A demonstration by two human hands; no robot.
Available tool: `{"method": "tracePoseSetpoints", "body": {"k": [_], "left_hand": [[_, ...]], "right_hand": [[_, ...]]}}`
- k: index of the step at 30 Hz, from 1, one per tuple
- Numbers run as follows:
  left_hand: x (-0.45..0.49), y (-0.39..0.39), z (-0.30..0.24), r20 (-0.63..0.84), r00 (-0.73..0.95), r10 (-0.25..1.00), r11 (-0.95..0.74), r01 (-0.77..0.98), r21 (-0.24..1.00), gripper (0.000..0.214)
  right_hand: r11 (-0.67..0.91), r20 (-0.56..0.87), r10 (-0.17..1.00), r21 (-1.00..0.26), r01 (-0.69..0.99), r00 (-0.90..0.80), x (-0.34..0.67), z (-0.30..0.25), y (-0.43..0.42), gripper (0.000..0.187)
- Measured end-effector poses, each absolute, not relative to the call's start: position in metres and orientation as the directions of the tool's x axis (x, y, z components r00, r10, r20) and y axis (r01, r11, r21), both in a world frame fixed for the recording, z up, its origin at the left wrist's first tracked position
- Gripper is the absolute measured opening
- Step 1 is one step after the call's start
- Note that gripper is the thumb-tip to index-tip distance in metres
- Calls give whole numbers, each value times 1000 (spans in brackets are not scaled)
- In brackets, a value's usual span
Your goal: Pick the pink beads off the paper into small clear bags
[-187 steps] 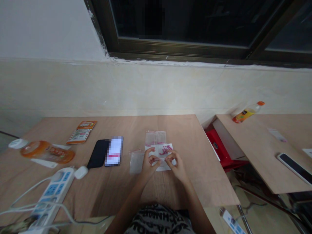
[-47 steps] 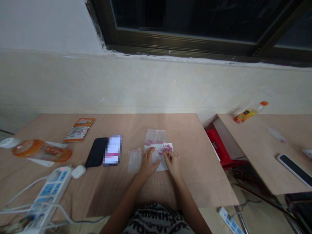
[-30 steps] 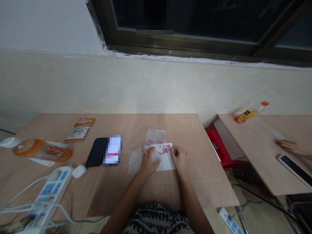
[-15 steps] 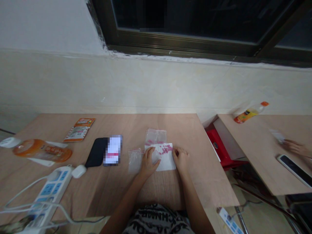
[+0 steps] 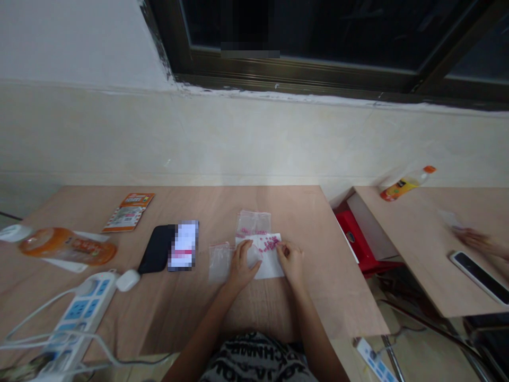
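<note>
Several small pink beads [image 5: 271, 243] lie on a white sheet of paper [image 5: 270, 269] in front of me. My left hand [image 5: 240, 264] curves over the paper's left side, its thumb and fingers around a small clear plastic bag [image 5: 253, 256]. My right hand [image 5: 292, 260] is at the paper's right edge beside the beads, fingertips pinched together; whatever is between them is too small to make out. Behind the paper lies a zip bag [image 5: 254, 220] with more pink beads inside. Another clear zip bag [image 5: 219, 262] rests left of my left hand.
To the left are a phone with a lit screen [image 5: 183, 245], a black phone-shaped object [image 5: 158, 248], an orange packet [image 5: 129, 212], an orange drink bottle [image 5: 69, 245] and a power strip [image 5: 85, 313] with cables. At the neighbouring table on the right, another person's hand [image 5: 477, 239] moves near a phone [image 5: 479, 277].
My right hand has shifted slightly left, closer to the beads on the paper. My left hand stays in place. The other person's hand is blurred by motion.
</note>
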State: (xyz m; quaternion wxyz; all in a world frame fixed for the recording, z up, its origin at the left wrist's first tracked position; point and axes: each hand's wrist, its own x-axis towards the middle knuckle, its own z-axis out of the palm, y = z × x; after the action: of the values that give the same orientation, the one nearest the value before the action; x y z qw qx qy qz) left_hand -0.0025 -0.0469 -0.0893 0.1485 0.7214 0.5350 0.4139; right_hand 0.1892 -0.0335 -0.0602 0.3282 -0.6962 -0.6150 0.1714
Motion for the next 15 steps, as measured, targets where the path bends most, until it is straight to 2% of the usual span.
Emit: {"method": "tracePoseSetpoints", "body": {"k": [4, 7, 15], "left_hand": [[-2, -47, -90, 430, 85, 899, -376, 653, 658, 63], [-2, -47, -91, 437, 83, 896, -381, 652, 656, 64], [-2, -48, -89, 427, 68, 901, -375, 617, 692, 65]], "right_hand": [[123, 177, 984, -739, 662, 15, 174, -57, -35, 35], [206, 201, 976, -728, 653, -84, 166, -56, -34, 32], [110, 158, 987, -614, 782, -16, 170, -53, -12, 25]]}}
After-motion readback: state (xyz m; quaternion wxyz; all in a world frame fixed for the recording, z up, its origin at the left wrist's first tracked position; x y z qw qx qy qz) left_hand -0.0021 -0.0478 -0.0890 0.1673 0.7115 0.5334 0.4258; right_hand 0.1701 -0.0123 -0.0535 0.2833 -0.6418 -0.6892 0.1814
